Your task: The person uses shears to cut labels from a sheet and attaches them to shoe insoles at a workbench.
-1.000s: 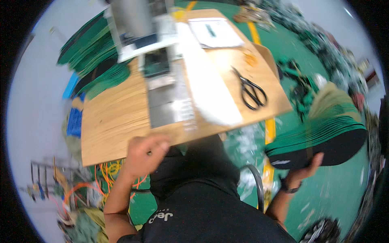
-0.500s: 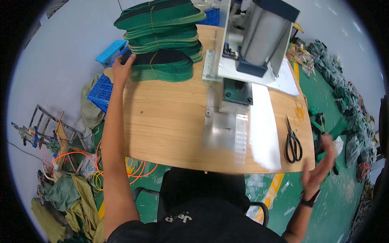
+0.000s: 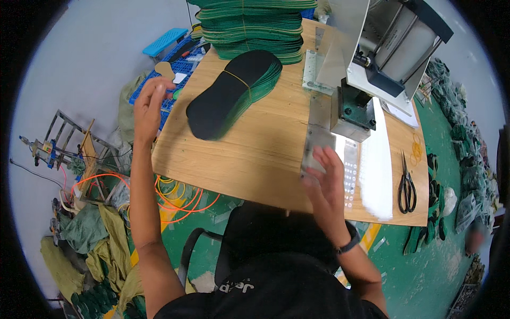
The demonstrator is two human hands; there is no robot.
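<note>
A bundle of insoles, black on top with green edges and tied with a rubber band, lies slanted across the tabletop. My left hand hovers over the left table edge, apart from the bundle. Its fingers are loosely bent with nothing visible in them. Over the front of the press's metal base plate, my right hand is raised, fingers apart and empty, slightly blurred. More banded green insoles are stacked at the back.
A press with a metal cylinder stands at the right back. Black scissors, yellow rubber bands and a white sheet lie on the right. A blue basket sits beyond the left edge. Orange hoses lie on the floor.
The front insole bundle has come away from the stack toward me and turned slantwise. My left hand has let go of it. My right hand has swung left from beyond the table's right edge.
</note>
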